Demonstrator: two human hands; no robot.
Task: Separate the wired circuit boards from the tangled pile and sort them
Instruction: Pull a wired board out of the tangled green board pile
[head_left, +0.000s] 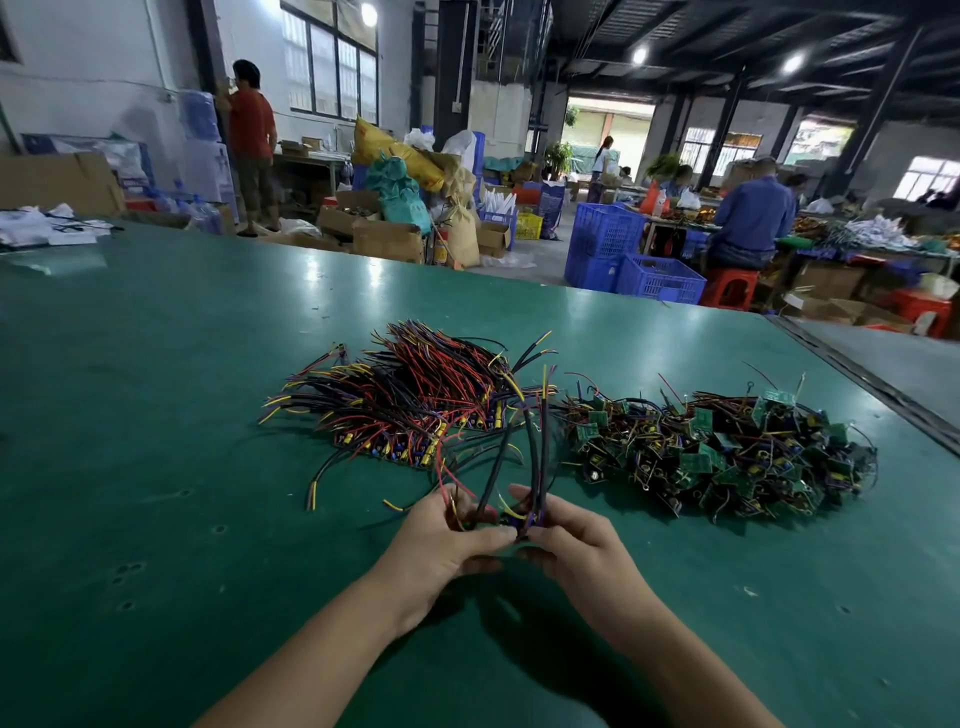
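Left hand (441, 535), right hand (576, 545): curled fingers pinch small wired circuit board, black-red-yellow leads (519, 517), over green tabletop (156, 415). Step, likely: freeing leads. Next: lay on combed sorted heap (410, 405) left; tangled green-board pile (727, 452) right.

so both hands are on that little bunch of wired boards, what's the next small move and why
Probably lay the bunch on the aligned pile at left, wires pointing away like the rest. The left hand and right hand pinch it, and it looks free of the tangled pile at right.
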